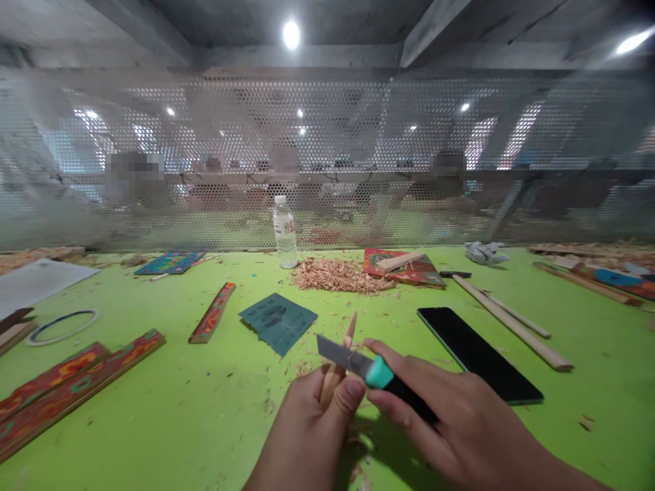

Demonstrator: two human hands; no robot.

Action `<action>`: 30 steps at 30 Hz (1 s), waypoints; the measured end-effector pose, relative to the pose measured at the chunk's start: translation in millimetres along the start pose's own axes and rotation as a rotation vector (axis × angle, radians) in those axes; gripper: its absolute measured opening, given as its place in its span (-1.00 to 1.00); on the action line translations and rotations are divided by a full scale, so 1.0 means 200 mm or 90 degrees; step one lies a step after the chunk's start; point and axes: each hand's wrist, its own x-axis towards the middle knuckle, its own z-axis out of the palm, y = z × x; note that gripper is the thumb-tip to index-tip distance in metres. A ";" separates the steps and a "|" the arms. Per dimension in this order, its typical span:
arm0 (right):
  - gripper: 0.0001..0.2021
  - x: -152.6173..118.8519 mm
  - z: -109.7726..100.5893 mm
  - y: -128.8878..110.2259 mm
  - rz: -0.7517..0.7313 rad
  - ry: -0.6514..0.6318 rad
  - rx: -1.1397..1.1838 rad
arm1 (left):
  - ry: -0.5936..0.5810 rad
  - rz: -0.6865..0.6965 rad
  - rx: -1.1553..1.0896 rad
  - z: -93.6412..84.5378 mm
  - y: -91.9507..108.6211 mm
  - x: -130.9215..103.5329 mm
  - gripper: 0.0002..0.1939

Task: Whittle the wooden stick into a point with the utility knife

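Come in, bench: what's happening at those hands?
Left fingers gripping pointed stick. Right fingers holding knife, blade crossing stick. Phone close on right; nothing visibly blocking the blade.

Your left hand hides the lower end of the wooden stick, your right hand part of the knife handle; the view's edge crops the paper.

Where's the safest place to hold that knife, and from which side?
Probably by the dark knife handle, behind the teal collar, coming from the right as the right hand does: the bare blade points left, crossing the pointed stick.
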 end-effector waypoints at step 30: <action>-0.49 0.01 -0.02 0.03 -0.059 -0.100 0.019 | -0.049 0.080 0.189 -0.04 -0.03 -0.01 -0.44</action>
